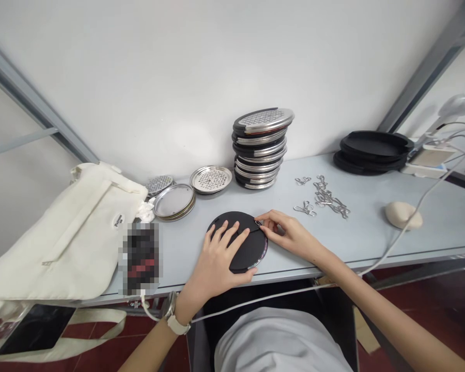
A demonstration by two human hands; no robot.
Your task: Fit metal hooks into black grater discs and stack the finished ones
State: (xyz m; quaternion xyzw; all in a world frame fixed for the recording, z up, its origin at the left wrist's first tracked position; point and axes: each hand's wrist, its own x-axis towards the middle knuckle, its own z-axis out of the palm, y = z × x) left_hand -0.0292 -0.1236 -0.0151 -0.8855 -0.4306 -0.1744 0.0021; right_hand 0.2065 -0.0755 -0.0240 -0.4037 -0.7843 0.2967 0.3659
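Below the stacked steel graters (259,150), black round disc (253,250) under spread left hand (217,256), right hand (287,232) pinching its rim; a slipped pinch could skid it off the grey table (356,237).

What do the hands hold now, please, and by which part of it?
The right hand pinches the upper edge of a round black disc; the left hand presses flat on top.

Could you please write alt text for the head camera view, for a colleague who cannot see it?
Two bare hands rest on a round black disc on a pale grey table: the left hand lies flat on it, and the right hand touches its edge with the fingertips. Behind stand a stack of steel-rimmed perforated oval plates and scattered metal clips.
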